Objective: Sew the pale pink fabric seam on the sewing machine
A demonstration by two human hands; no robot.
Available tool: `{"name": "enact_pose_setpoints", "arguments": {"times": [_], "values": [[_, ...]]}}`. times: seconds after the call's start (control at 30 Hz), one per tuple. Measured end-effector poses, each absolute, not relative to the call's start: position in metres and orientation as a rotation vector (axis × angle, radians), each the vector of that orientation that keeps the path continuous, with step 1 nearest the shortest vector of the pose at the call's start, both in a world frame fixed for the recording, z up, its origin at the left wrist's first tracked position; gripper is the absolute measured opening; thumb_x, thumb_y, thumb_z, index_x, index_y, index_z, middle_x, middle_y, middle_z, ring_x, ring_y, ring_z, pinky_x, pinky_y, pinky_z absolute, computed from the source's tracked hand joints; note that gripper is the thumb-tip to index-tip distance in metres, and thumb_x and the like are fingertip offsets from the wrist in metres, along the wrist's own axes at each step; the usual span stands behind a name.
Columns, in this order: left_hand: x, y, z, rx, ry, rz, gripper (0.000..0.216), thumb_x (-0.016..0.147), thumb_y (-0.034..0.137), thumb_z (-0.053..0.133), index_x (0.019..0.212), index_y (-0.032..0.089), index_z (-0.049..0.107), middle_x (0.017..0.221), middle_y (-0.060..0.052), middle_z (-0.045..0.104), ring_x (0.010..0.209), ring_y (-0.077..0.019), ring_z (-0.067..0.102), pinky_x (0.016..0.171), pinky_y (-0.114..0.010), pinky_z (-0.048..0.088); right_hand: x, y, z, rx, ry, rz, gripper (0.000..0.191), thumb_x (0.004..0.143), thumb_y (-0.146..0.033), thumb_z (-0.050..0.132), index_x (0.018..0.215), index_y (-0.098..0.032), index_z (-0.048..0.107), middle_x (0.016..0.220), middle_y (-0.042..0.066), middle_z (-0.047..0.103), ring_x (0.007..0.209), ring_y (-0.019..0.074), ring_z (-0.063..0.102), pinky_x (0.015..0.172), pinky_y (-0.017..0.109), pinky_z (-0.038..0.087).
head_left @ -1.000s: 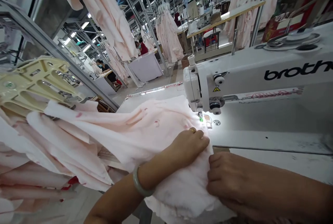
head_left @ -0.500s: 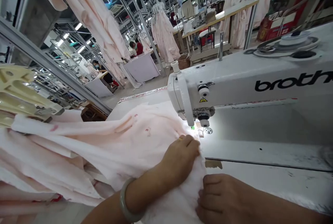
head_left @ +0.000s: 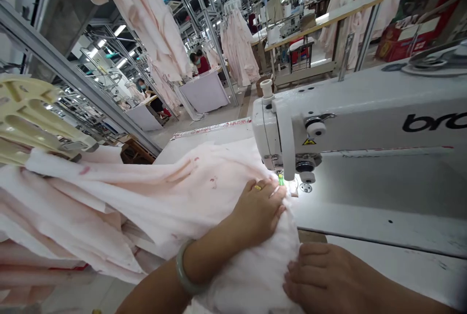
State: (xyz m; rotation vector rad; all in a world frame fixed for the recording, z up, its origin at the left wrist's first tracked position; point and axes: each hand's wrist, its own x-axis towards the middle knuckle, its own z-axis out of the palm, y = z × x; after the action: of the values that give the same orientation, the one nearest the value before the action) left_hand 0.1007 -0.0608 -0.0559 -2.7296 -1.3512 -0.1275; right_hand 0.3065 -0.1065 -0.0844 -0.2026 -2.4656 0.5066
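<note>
Right now the pale pink cloth (head_left: 153, 192) lies in a broad, rumpled mass across the white table (head_left: 379, 221), and its long axis runs from the presser foot (head_left: 280, 178) of the white Brother sewing machine (head_left: 365, 119) away to the left. There it spills over the table's edge and trails towards a cream plastic rack (head_left: 32, 114). From the left grip (head_left: 257, 212), then, most of the cloth's length stretches leftward, while its short run to the machine lies up and to the right.

That left grip is the nearer of the two to the needle end. It rests palm down on the cloth, fingers spread and unclenched, with the fingertips just short of the presser foot. A gold ring (head_left: 258, 187) shows on one finger, and a pale stone bangle (head_left: 183, 267) circles the wrist.

The right grip (head_left: 321, 275) sits lower and farther from the machine, its fingers (head_left: 302, 260) curled against the cloth's bunched right edge near the table's front. Whether those fingers pinch the cloth or merely press against it, I cannot tell.

Beyond the table, hanging pink garments (head_left: 237, 44) line the aisle, and a co-worker in red (head_left: 201, 64) stands at a distant white table (head_left: 204, 92).
</note>
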Motion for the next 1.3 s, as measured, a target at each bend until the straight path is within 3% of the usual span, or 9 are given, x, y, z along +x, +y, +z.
{"name": "enact_pose_setpoints", "arguments": {"times": [0.1,0.23,0.5,0.63,0.8,0.93,1.17,1.3], "values": [[0.099,-0.063,-0.053,-2.707,-1.323,-0.132,0.036,0.107,0.019,0.056,0.142,0.016,0.064,0.145,-0.014,0.069,0.128,-0.0275,0.067,0.113,-0.049,0.054,0.306,-0.1,-0.081,-0.238,-2.448,0.563,0.039,0.107,-0.004,0.034,0.092,-0.021,0.065,0.081,0.003,0.072,0.073,0.0194,0.065,0.073,0.034,0.047],[0.099,-0.067,-0.055,-2.773,-1.263,-0.12,0.047,0.096,0.011,0.06,0.143,0.01,0.062,0.131,-0.014,0.073,0.125,-0.0282,0.068,0.114,-0.047,0.054,0.307,-0.095,-0.089,-0.281,-2.418,0.502,0.039,0.108,-0.005,0.036,0.094,-0.022,0.069,0.081,0.003,0.074,0.071,0.0189,0.068,0.075,0.033,0.051],[0.1,-0.056,-0.042,-2.8,-1.299,-0.024,0.041,0.094,0.009,0.059,0.134,0.015,0.065,0.138,-0.015,0.07,0.128,-0.028,0.066,0.115,-0.048,0.052,0.311,-0.078,-0.094,-0.417,-2.371,0.398,0.039,0.113,-0.012,0.042,0.1,-0.025,0.077,0.084,0.002,0.078,0.069,0.0174,0.072,0.081,0.029,0.058],[0.096,-0.072,-0.047,-2.851,-1.269,-0.074,0.041,0.094,0.015,0.065,0.134,0.012,0.065,0.126,-0.015,0.073,0.117,-0.0293,0.068,0.103,-0.045,0.059,0.312,-0.078,-0.094,-0.409,-2.381,0.428,0.044,0.113,-0.012,0.038,0.102,-0.025,0.078,0.083,0.002,0.078,0.072,0.0173,0.074,0.084,0.03,0.06],[0.095,-0.057,-0.053,-2.911,-1.279,-0.08,0.049,0.097,0.017,0.064,0.145,0.01,0.059,0.14,-0.016,0.07,0.13,-0.029,0.066,0.113,-0.044,0.055,0.313,-0.07,-0.093,-0.437,-2.408,0.398,0.042,0.112,-0.009,0.038,0.104,-0.022,0.078,0.095,0.004,0.082,0.08,0.0172,0.079,0.087,0.031,0.062],[0.096,-0.041,-0.042,-2.886,-1.296,0.049,0.039,0.1,0.011,0.059,0.138,0.013,0.063,0.141,-0.013,0.07,0.121,-0.0256,0.07,0.108,-0.04,0.055,0.314,-0.061,-0.087,-0.466,-2.425,0.315,0.04,0.112,-0.009,0.041,0.106,-0.021,0.078,0.094,0.004,0.083,0.085,0.0196,0.081,0.087,0.033,0.064],[0.101,-0.044,-0.031,-2.863,-0.89,0.13,0.01,0.107,0.017,0.062,0.11,0.016,0.071,0.102,-0.007,0.073,0.1,-0.0232,0.068,0.087,-0.036,0.054,0.311,-0.058,-0.093,-0.313,-2.381,0.039,0.042,0.111,-0.003,0.035,0.109,-0.015,0.076,0.099,0.006,0.082,0.09,0.0206,0.076,0.091,0.036,0.061],[0.103,-0.04,-0.036,-2.849,-0.834,0.123,0.015,0.103,0.01,0.061,0.093,0.016,0.069,0.087,-0.006,0.069,0.088,-0.0221,0.066,0.076,-0.034,0.051,0.309,-0.059,-0.097,-0.265,-2.325,-0.183,0.039,0.108,-0.002,0.038,0.11,-0.01,0.077,0.095,0.009,0.079,0.089,0.0236,0.07,0.093,0.04,0.058]]}}
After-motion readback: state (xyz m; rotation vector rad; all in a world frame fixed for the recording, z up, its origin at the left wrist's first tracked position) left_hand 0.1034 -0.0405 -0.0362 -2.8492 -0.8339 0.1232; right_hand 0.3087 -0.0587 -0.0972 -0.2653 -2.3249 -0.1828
